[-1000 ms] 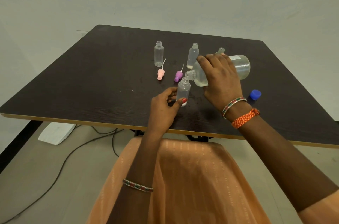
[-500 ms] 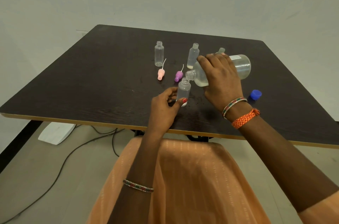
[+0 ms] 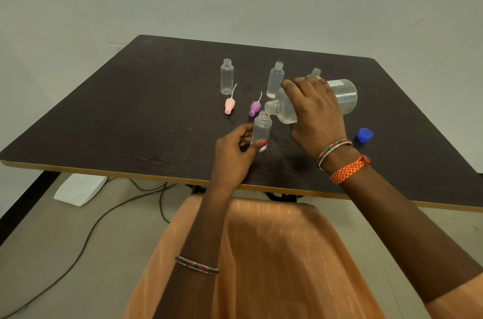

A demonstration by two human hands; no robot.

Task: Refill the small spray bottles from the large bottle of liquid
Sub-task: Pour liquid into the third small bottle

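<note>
My right hand [image 3: 316, 115] grips the large clear bottle [image 3: 345, 95], tipped on its side with its open neck just above the mouth of a small uncapped bottle [image 3: 262, 129]. My left hand [image 3: 235, 154] holds that small bottle upright on the dark table [image 3: 130, 109], thumb and fingers round its base. A little liquid lies in the large bottle's lower shoulder. Three more small open bottles stand behind: one at the left [image 3: 226, 80], one in the middle [image 3: 275, 79], and one [image 3: 315, 72] mostly hidden behind my right hand.
A pink spray head [image 3: 229, 105] and a purple spray head [image 3: 254, 108] lie on the table left of the pouring spot. A blue cap [image 3: 364, 135] sits to the right of my right wrist. Wet specks dot the table near the held bottle. Cables run on the floor.
The large bottle has shifted very slightly; both hands keep their grips and places.
</note>
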